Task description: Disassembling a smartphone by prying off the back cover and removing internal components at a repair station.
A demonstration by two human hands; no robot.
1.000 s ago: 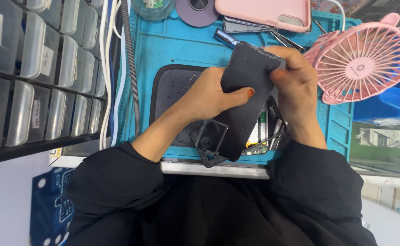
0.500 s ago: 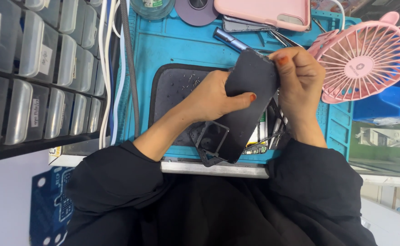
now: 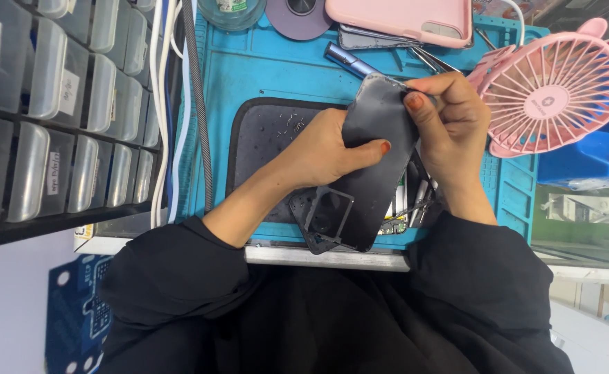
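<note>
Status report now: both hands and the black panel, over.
Left hand and right hand both grip black back panel, lifted above blue mat. Pink fan beside, clear.

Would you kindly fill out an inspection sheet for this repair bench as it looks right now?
Surface: blue silicone work mat with a dark inset pad flecked with tiny screws.
Job's things: black phone back panel, held tilted above the mat; an opened phone body partly hidden beneath it.
Clutter: pink phone case, pink desk fan, blue-handled tool, round purple disc, metal tweezers.
Hands: left hand grips the panel's side; right hand pinches its top edge.
Cables: white and grey cables run along the mat's left edge.
Surroundings: clear plastic parts drawers to the left; blue circuit board below.
</note>
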